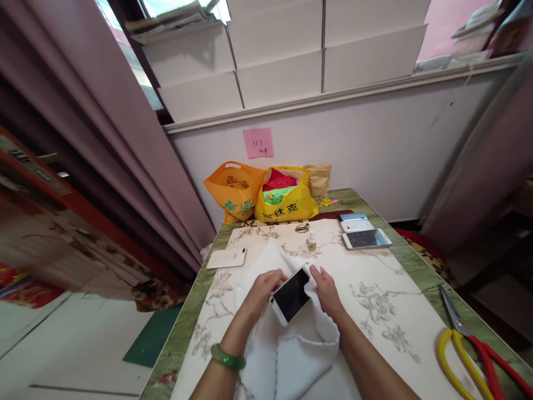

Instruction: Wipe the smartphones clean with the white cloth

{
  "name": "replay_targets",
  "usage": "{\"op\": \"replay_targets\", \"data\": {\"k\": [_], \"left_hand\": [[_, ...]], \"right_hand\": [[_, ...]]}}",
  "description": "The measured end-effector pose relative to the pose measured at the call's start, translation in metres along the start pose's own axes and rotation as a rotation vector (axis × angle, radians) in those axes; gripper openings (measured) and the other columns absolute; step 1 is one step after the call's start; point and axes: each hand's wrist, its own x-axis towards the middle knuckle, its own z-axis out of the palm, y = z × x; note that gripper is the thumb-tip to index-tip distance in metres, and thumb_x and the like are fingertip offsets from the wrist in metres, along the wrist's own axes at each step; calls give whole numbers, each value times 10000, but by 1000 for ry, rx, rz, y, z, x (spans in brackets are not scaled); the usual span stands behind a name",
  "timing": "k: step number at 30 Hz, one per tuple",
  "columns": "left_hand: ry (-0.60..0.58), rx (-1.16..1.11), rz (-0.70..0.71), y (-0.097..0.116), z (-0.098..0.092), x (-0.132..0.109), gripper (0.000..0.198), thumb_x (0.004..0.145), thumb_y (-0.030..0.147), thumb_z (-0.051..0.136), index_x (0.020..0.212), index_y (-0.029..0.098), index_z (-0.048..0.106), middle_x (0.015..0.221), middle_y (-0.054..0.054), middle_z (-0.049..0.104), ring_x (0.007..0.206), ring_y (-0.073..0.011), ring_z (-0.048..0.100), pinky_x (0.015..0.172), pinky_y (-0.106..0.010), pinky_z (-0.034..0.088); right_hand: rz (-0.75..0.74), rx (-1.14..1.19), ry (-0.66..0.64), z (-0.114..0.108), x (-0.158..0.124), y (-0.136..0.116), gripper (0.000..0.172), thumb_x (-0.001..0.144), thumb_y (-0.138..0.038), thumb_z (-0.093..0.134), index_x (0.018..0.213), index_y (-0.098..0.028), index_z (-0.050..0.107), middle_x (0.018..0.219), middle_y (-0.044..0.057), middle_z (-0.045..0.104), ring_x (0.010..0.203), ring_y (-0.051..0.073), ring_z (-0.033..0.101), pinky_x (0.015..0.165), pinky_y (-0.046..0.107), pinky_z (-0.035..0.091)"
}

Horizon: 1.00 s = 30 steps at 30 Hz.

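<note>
Two hands: the left hand [266, 286], at the phone's [292, 296] ten o'clock, grasps its edge; the right hand [328, 291], at three o'clock, grips the cloth [306, 364] against its far end.
Phone: held up over the table, tilted, long axis from about eight to two o'clock; dark, glossy screen facing up, white frame, a broad white border at its eight o'clock end, rounded corners; the cloth overlaps its right edge.
Cloth: white, soft-looking, with a finely scalloped hem; bunched around the phone, its folds hanging toward six o'clock.
Bangle [227, 357]: green, on the left wrist, at seven o'clock from the phone.
Bottle [311, 241]: small, clear, upright, white-topped, at one o'clock.
White phone [227, 258]: lying back up, at ten o'clock.
Silver phone [367, 239]: screen up, at two o'clock, just beside more phones [357, 224].
Scissors [462, 339]: one yellow handle, one red, at four o'clock.
Orange bag [235, 191]: at eleven o'clock.
Yellow bag [287, 205]: at twelve, red and green stuff inside.
Table [186, 311]: green-edged, under a pale floral mat [400, 311].
</note>
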Motion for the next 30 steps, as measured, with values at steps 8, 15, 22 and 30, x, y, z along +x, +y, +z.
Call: {"op": "replay_targets", "data": {"k": [8,15,22,30], "left_hand": [[-121,295,30,-7,25,32,396,770,511,553,566,176,504,532,53,395,534,-103,351,505,-244,241],[232,51,68,-26,36,45,428,686,562,633,541,175,524,485,45,419,499,-111,384,491,-244,267],[539,-8,137,-24,55,74,399,786,530,525,576,197,458,552,41,427,576,-122,394,544,-244,321],[585,50,222,-9,54,67,351,849,483,454,638,202,466,597,42,451,603,-126,403,583,-244,342]], "right_hand": [[50,60,-60,-3,3,3,480,746,-596,660,957,-166,662,851,56,723,773,235,648,732,333,501],[-33,-113,45,-1,3,6,506,827,-637,532,935,-170,697,901,92,726,866,251,638,779,334,493],[-23,-183,-37,6,-3,3,582,793,-681,547,969,-142,673,863,62,718,801,231,620,760,310,476],[36,-56,-121,7,-5,3,529,764,-658,604,961,-169,654,815,45,712,728,221,620,652,295,476]]}}
